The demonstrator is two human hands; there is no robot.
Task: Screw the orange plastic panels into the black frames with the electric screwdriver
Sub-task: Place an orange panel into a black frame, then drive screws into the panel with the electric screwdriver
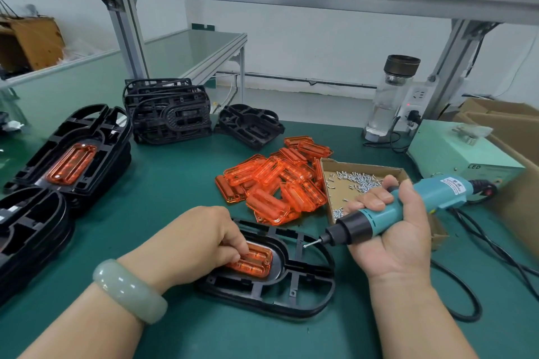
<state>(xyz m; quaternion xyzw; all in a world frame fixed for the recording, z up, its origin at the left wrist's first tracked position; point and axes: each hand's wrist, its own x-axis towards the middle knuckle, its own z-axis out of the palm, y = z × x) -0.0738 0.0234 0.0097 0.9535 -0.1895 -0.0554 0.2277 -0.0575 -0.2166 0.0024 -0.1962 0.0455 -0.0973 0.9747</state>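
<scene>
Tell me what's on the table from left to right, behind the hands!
Frame with orange panel → stack of empty frames → pile of orange panels → screw box → green box

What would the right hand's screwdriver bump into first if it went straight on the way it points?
Most likely the raised rim of the black frame, beside the orange panel: the right hand aims the electric screwdriver left and down at it. The left hand lies just beyond. Depth is unclear.
</scene>
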